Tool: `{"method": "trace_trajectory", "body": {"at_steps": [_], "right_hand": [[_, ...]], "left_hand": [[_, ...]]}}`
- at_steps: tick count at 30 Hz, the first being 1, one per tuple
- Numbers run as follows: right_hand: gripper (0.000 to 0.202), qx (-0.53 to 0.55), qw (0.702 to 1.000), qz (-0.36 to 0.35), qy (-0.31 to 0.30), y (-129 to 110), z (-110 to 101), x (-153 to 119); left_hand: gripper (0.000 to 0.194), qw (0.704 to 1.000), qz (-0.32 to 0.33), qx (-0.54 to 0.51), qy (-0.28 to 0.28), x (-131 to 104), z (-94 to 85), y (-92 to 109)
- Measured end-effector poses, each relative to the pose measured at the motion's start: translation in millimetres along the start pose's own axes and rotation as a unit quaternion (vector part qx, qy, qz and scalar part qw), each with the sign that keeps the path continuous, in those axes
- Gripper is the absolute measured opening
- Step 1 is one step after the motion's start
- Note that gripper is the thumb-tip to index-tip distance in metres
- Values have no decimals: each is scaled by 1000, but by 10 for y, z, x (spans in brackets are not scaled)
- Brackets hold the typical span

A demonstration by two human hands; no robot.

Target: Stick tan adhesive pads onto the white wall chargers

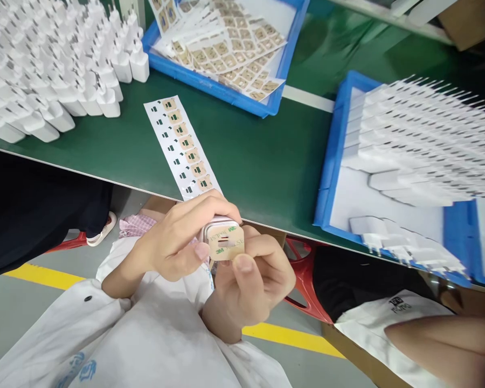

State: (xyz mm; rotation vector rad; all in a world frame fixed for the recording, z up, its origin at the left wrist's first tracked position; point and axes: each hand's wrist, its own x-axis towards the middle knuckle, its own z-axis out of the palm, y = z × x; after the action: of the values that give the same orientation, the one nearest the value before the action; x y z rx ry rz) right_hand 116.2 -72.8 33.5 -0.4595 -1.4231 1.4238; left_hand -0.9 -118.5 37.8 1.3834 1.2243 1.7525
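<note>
My left hand (186, 234) is wrapped round a small white charger, whose rim (205, 230) shows between thumb and fingers. A tan adhesive sticker (230, 237) with green 3M print and slots lies over the charger's end face. My right hand (253, 275) pinches the sticker's lower right corner between thumb and index finger. Just beyond my left hand, a white sticker sheet (177, 141) with a column of tan stickers and dark cut-outs lies on the green table (250, 156).
Many white plug chargers (36, 81) stand at the left. A blue tray (210, 83) of sticker sheets lies at the back. Another blue tray (327, 186) at the right holds stacked white chargers. People sit on both sides, one with a bare arm (448, 339) near me.
</note>
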Motion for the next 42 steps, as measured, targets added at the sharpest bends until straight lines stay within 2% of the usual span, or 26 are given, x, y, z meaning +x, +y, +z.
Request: {"method": "trace_trajectory", "body": {"at_steps": [19,42], "right_hand": [[24,-6,1000,-2,-4,-4,7,-11],[25,-33,998,58,-17,-77,-85,46]], "left_hand": [[44,999,12,52,-4,-9,-31,9],[35,995,46,88,-20,29,-9,-101]]}}
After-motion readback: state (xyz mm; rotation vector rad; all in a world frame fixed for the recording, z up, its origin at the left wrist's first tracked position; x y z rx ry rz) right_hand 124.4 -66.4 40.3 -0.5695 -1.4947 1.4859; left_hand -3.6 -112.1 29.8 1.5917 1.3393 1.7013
